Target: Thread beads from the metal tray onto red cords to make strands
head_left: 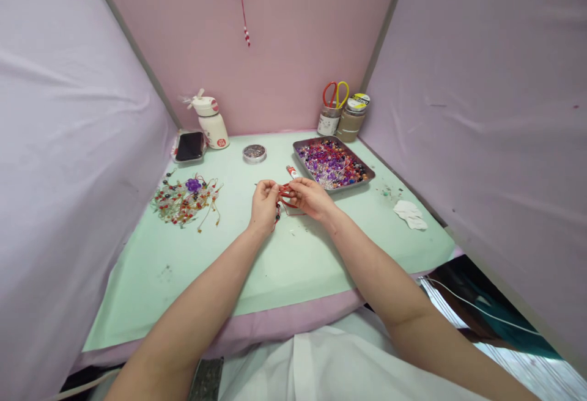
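Observation:
Over the middle of the pale green table, my left hand (265,206) pinches a red cord (285,191) between thumb and fingers. Close beside it, my right hand (313,198) is closed on the same cord, and a loop of it hangs beneath the fingers. Below my left fingertips dangles a short string of dark and red beads (277,214). My fingers partly cover the cord, so how it is looped or knotted cannot be made out. Just behind my right hand lies a small white-and-red object (292,172).
A metal tray (353,187) of mixed beads stands at back right, before jars (328,124) with scissors (342,93). Finished-looking beaded strings (183,202) lie left. Behind them are a phone (189,146), a white bottle (214,130) and a round container (254,154). Crumpled tissue (410,214) lies right.

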Tool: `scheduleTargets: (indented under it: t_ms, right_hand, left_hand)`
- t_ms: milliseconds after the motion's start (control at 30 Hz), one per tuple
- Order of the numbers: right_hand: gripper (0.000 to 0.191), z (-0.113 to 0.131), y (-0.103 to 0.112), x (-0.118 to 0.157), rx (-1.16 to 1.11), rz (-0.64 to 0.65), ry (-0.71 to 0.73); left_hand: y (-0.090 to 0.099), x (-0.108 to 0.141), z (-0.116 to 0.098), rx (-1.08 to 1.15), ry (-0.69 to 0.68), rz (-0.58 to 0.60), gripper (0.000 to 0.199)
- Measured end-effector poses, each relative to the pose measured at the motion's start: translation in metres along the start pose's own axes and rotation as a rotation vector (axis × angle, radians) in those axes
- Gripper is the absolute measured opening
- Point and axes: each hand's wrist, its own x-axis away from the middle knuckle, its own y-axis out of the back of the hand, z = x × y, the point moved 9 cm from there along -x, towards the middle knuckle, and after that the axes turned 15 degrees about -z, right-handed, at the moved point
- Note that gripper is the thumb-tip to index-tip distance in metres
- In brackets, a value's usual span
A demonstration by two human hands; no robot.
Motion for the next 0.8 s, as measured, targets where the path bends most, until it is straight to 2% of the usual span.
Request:
scheduleTargets:
  t_ms: [267, 400, 633, 800]
  right_hand:
    - [0.027, 0.001, 0.0, 0.0, 0.044, -0.011, 0.039]
    - [0.026, 0.004, 0.0, 0.002, 0.121, -0.003, 0.09]
    - [0.022, 0.02, 0.002, 0.001, 0.372, -0.031, 0.34]
    - [0.018, 0.03, 0.002, 0.002, 0.467, -0.097, 0.492]
  left_hand:
    - [-0.004, 0.008, -0.014, -0.006, 0.0, 0.008, 0.029]
    - [-0.004, 0.008, -0.014, -0.046, 0.004, 0.002, 0.031]
    - [0.0, 0.005, -0.007, -0.114, 0.012, -0.016, 0.027]
    - [0.0, 0.005, -0.006, -0.198, -0.044, 0.022, 0.032]
